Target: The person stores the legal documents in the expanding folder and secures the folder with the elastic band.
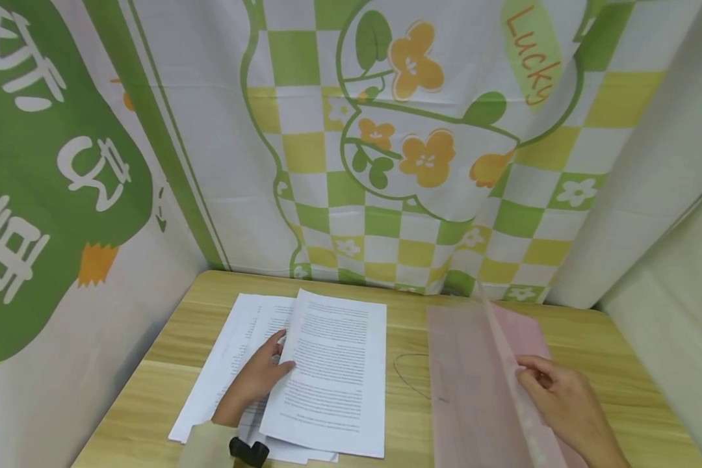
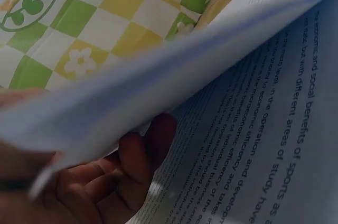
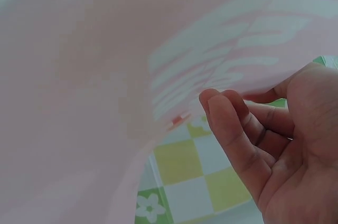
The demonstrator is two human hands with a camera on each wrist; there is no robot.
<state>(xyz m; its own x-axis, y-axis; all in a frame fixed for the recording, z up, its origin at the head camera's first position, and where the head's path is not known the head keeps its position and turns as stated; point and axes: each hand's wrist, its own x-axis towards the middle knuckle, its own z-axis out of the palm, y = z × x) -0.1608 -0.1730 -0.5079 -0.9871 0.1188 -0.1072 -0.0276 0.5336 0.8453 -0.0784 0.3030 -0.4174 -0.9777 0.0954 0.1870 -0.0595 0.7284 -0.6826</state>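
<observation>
My left hand [image 1: 259,372] pinches the left edge of a printed sheet [image 1: 333,370], thumb on top and fingers beneath. In the left wrist view that sheet's edge [image 2: 132,86] is lifted above more printed text, with curled fingers [image 2: 134,155] under it. Several other printed pages [image 1: 210,383] lie fanned out below and to the left. On the right lies a translucent pink folder [image 1: 462,383]. My right hand [image 1: 570,400] pinches the edge of its raised cover [image 1: 506,351] between thumb and fingers. The right wrist view shows the pink cover [image 3: 79,102] bending up beside the hand.
A thin looped cord [image 1: 406,383] lies on the wooden table [image 1: 169,348] between the papers and the folder. Patterned cloth [image 1: 380,240] hangs along the table's back edge. More cloth covers the left side, and a pale wall [image 1: 673,312] borders the right.
</observation>
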